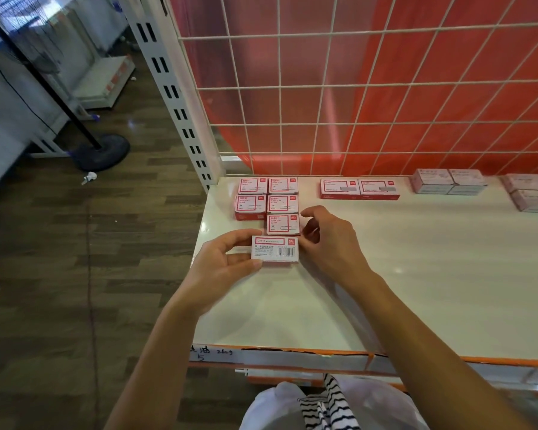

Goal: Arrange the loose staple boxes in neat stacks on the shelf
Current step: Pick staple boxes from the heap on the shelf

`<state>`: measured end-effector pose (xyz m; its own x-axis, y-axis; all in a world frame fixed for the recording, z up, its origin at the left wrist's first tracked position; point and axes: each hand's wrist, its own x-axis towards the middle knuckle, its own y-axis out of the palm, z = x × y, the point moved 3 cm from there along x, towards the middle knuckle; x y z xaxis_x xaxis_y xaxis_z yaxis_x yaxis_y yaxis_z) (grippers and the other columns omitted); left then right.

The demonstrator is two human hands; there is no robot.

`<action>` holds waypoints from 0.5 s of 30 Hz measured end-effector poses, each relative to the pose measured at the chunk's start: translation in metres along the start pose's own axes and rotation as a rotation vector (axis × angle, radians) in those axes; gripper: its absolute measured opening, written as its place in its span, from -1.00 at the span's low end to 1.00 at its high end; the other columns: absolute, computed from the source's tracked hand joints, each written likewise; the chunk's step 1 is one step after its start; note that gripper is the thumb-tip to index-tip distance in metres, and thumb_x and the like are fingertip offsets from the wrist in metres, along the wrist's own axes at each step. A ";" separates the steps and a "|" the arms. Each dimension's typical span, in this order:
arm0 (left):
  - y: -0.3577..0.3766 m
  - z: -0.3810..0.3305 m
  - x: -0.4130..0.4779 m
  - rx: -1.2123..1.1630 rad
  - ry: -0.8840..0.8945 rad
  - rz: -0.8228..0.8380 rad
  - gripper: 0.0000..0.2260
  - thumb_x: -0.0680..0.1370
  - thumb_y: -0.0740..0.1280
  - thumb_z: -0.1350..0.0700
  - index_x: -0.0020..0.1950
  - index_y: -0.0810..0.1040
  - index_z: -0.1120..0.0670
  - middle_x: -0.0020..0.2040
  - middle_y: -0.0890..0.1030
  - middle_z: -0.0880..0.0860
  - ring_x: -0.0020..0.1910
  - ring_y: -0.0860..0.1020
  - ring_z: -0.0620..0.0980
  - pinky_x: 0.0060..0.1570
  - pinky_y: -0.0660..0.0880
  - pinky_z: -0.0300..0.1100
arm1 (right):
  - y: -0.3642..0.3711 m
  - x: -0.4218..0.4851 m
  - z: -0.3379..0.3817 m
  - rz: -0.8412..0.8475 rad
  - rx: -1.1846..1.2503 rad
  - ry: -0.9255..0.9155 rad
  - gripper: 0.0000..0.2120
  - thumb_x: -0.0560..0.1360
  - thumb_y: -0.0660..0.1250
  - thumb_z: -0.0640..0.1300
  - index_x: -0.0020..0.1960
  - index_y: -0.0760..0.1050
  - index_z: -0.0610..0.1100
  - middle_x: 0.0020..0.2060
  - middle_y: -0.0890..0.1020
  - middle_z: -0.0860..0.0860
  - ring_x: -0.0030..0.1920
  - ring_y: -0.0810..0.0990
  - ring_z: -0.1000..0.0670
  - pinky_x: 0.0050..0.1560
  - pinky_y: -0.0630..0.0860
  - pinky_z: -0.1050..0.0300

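Note:
A small white and red staple box (pixel 275 251), barcode side up, is held just above the white shelf (pixel 416 274). My left hand (pixel 224 263) grips its left end with thumb and fingers. My right hand (pixel 330 243) holds its right end, fingers curled. Just behind it lies a single box (pixel 282 224), and beyond that a block of several red and white boxes (pixel 267 196) sits at the shelf's back left corner.
Two wider red boxes (pixel 359 188) lie side by side at the back middle. Pale pink boxes (pixel 448 180) and more (pixel 531 192) stand at the back right. A white wire grid (pixel 323 88) backs the shelf. A slotted upright (pixel 174 97) stands left.

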<state>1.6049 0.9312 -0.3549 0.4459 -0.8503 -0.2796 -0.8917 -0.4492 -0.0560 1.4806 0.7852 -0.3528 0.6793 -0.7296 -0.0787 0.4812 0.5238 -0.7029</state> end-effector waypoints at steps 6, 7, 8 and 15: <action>0.008 -0.004 0.000 -0.023 0.014 -0.013 -0.61 0.47 0.39 0.36 0.25 0.51 0.07 0.12 0.65 0.02 0.09 0.63 0.06 0.15 0.53 0.06 | -0.016 -0.014 -0.011 -0.029 0.037 0.009 -0.65 0.50 0.37 -0.19 0.27 0.47 -0.07 -0.07 0.58 0.08 -0.18 0.52 0.13 -0.03 0.51 0.33; 0.011 -0.005 0.000 -0.030 0.021 -0.017 -0.61 0.47 0.39 0.35 0.25 0.51 0.07 0.13 0.65 0.02 0.10 0.63 0.06 0.15 0.53 0.06 | -0.019 -0.019 -0.013 -0.029 0.086 0.016 -0.66 0.50 0.36 -0.22 0.26 0.49 -0.07 -0.09 0.58 0.11 -0.18 0.54 0.15 -0.07 0.49 0.39; 0.014 -0.005 0.001 -0.035 0.029 -0.023 -0.60 0.46 0.39 0.35 0.26 0.51 0.07 0.13 0.65 0.02 0.11 0.63 0.05 0.15 0.54 0.05 | -0.022 -0.023 -0.014 -0.015 0.146 0.025 -0.66 0.49 0.35 -0.24 0.25 0.50 -0.07 -0.10 0.59 0.13 -0.17 0.56 0.15 -0.08 0.50 0.40; 0.037 -0.009 0.005 -0.094 0.079 0.007 -0.59 0.47 0.39 0.33 0.29 0.49 0.09 0.13 0.64 0.02 0.13 0.61 0.02 0.10 0.57 -0.10 | -0.029 -0.043 -0.015 0.150 0.731 0.063 -0.52 0.42 0.38 -0.42 0.23 0.44 -0.02 -0.06 0.69 0.06 -0.04 0.67 0.06 -0.07 0.58 0.25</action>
<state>1.5751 0.9082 -0.3496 0.4480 -0.8707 -0.2027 -0.8850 -0.4640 0.0371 1.4291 0.7949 -0.3390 0.7442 -0.6397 -0.1924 0.6464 0.7622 -0.0339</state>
